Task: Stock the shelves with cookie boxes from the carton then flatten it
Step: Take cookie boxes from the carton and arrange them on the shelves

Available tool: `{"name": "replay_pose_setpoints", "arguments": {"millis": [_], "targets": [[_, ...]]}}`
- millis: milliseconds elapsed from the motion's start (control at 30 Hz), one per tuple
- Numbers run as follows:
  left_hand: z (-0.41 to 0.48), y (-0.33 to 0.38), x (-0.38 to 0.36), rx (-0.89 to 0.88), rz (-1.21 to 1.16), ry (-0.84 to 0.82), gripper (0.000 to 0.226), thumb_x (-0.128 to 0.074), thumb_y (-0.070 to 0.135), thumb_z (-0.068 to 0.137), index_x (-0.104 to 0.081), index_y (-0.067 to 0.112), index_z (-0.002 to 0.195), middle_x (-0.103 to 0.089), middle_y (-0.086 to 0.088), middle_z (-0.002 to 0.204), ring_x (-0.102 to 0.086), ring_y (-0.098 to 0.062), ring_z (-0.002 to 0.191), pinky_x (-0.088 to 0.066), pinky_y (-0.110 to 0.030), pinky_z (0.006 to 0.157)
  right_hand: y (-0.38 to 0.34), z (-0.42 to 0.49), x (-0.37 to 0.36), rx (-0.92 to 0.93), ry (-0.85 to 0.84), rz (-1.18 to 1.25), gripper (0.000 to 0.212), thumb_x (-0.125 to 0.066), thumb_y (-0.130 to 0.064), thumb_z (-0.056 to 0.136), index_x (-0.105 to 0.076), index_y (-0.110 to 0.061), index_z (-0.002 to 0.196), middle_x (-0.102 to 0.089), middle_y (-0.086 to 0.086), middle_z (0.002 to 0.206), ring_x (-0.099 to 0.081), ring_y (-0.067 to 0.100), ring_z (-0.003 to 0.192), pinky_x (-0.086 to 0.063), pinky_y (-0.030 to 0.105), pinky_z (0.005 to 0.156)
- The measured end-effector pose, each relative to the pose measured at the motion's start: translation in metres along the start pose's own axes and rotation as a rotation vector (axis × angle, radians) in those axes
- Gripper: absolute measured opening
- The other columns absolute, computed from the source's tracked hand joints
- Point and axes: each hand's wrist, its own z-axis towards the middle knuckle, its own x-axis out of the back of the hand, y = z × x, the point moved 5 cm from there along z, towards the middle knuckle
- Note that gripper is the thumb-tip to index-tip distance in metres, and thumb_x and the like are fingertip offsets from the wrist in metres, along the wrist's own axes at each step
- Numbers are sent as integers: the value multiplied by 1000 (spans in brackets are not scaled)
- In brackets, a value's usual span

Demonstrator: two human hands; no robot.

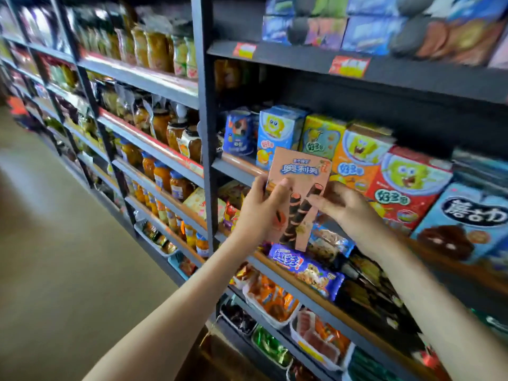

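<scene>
A flat pink cookie box [301, 171] with dark wafer rolls printed on it stands upright in front of the middle shelf [239, 165]. My left hand [261, 210] grips its left edge, thumb across the front. My right hand [343, 207] holds its right edge with curled fingers. Behind the box, a row of blue, green, orange and red cartoon cookie boxes [357, 158] fills that shelf. The carton is not clearly in view; a brown shape [217, 350] shows at the bottom between my arms.
Dark metal shelving runs from left to right. Jars of orange preserves [162, 171] fill the left bay. Snack packs and trays [308, 268] sit on the lower shelves below my hands. A blue chocolate-cookie box [464, 221] stands at the right. The tan aisle floor [55, 243] lies to the left.
</scene>
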Motion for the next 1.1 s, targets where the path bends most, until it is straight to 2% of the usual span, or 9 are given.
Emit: {"name": "replay_pose_setpoints", "arguments": {"millis": [67,200,267,433,533,667,867,1000,1100], "targets": [[6,23,-24,-41,-12,-25,15,-49,43,95,-56,29,96,-68,-5,104,-65,-20,99,-48,-48,95,-23,-4,26,43,64,6,9,-60,-16,91,-65,-23,93,-71,-11,91,-66,-1,83,-51,17,78],[19,79,-73,-174,43,-43,24,-35,43,99,-54,30,91,-64,3,94,-59,-16,95,-44,-34,88,-78,-14,78,167,211,-16,11,-61,-9,89,-65,-19,90,-71,-6,88,-64,-1,76,-48,9,67],[22,108,-92,-269,121,-34,29,-33,42,99,-53,23,90,-58,6,83,-53,-14,84,-38,-29,70,-103,-18,105,226,285,-79,6,-65,-13,86,-66,-19,87,-72,-1,89,-64,8,81,-49,19,75],[27,168,-124,-563,205,-39,21,-46,36,95,-56,21,84,-63,9,77,-57,3,70,-39,-10,61,-152,-31,166,299,394,-181,14,-71,-29,81,-69,-17,89,-73,3,91,-67,20,90,-49,44,87],[28,198,-147,-674,189,-63,5,-57,28,91,-57,25,88,-68,11,77,-63,2,72,-47,-14,67,-172,-40,203,305,447,-163,12,-65,-21,86,-70,-15,95,-74,0,96,-68,15,94,-50,36,90],[22,238,-181,-862,256,-31,10,-63,21,86,-56,20,93,-63,9,86,-57,1,76,-42,-9,66,-193,-57,255,310,495,-134,13,-59,-17,91,-68,-16,99,-75,-2,94,-69,11,83,-55,25,71],[16,263,-260,-960,509,-270,1,-56,21,90,-56,21,89,-66,5,76,-58,-11,70,-45,-27,68,-200,-71,351,214,643,-237,12,-55,-14,95,-67,-17,94,-74,-3,84,-69,15,81,-53,29,71],[22,253,-327,-968,768,-448,18,-49,17,93,-63,15,104,-69,-2,94,-62,-21,91,-46,-29,78,-169,-50,413,-15,734,-306,6,-59,-10,92,-63,-11,87,-70,9,95,-66,23,95,-55,42,86],[31,249,-373,-915,858,-563,28,-45,12,94,-64,13,115,-66,-4,114,-59,-22,108,-43,-25,89,-149,-30,443,-169,776,-376,15,-63,-10,89,-58,-4,103,-64,13,110,-62,25,103,-55,39,84]]}}
